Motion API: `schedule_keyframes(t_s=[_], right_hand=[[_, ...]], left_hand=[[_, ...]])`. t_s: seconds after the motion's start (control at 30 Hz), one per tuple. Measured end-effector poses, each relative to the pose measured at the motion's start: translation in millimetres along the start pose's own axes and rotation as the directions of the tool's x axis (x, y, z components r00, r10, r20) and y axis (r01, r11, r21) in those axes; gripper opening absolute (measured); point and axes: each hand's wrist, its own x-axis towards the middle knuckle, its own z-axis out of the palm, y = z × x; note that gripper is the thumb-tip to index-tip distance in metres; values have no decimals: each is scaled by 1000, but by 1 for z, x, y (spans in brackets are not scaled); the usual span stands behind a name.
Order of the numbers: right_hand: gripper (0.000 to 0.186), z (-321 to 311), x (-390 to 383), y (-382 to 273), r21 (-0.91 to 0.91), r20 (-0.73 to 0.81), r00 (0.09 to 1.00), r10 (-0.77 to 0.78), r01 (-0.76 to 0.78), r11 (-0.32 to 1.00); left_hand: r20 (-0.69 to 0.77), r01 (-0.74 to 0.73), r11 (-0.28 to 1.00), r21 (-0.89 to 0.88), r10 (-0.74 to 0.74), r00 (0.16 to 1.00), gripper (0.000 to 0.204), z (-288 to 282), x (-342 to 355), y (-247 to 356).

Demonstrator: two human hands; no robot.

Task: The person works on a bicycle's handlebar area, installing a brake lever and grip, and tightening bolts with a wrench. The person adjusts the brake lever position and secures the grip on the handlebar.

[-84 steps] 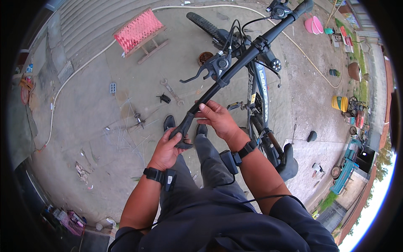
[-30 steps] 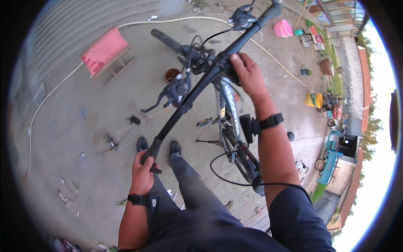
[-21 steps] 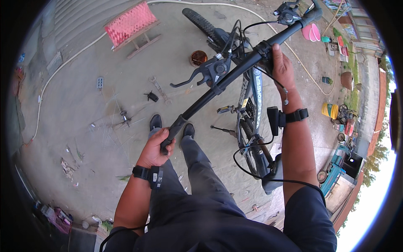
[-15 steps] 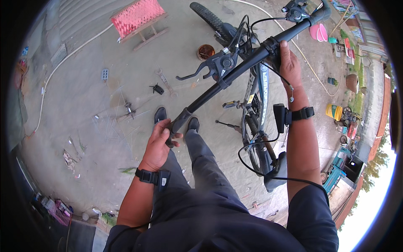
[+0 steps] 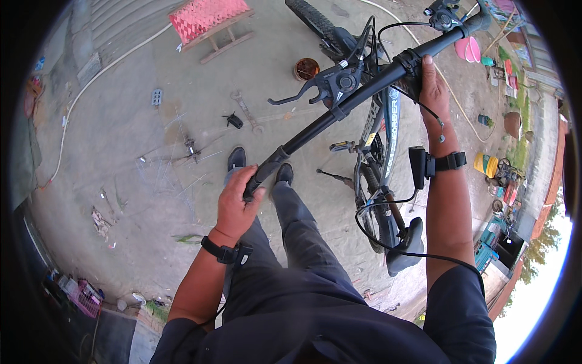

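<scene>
A bicycle [image 5: 388, 145] stands to the right of my legs, its black handlebar [image 5: 309, 136] running diagonally across the view. My left hand [image 5: 239, 200] is closed on the grip at the bar's lower left end, fingers over the top. My right hand [image 5: 433, 91] grips the stem area just below the central clamp [image 5: 407, 60], with the thumb along it and the other fingers mostly hidden. A brake and shifter unit [image 5: 342, 85] with dark cables is on the left half of the bar; a second [image 5: 442, 18] sits near the far end.
On the concrete lie a large wrench [image 5: 245, 112], a small black part [image 5: 234, 120], a hub with loose spokes [image 5: 189, 148] and a rusty pot [image 5: 307, 68]. A pink woven stool [image 5: 203, 21], a hose [image 5: 91, 85], pink buckets [image 5: 468, 48], a yellow bucket [image 5: 485, 162] and a cart [image 5: 485, 246] surround me.
The handlebar and my hands have shifted up and right in the view since a second ago. My left hand has changed its hold, now lying more over the grip's top.
</scene>
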Motion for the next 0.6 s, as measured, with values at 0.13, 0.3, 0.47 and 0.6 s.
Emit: schedule_keyframes(t_s=[0.13, 0.3, 0.47, 0.6], right_hand=[[64, -1, -3, -4, 46, 28, 1000, -9, 8, 999], [64, 0, 1, 0, 106, 51, 998, 34, -39, 994], [64, -1, 2, 2, 98, 66, 998, 4, -10, 995], [64, -3, -1, -2, 78, 54, 998, 25, -29, 997]], left_hand=[[90, 85, 990, -116, -74, 993, 40, -8, 10, -7], [408, 588, 596, -546, -424, 808, 37, -11, 19, -25], [639, 668, -1, -744, -292, 711, 41, 4, 23, -43], [594, 603, -69, -795, -288, 751, 43, 21, 19, -42]])
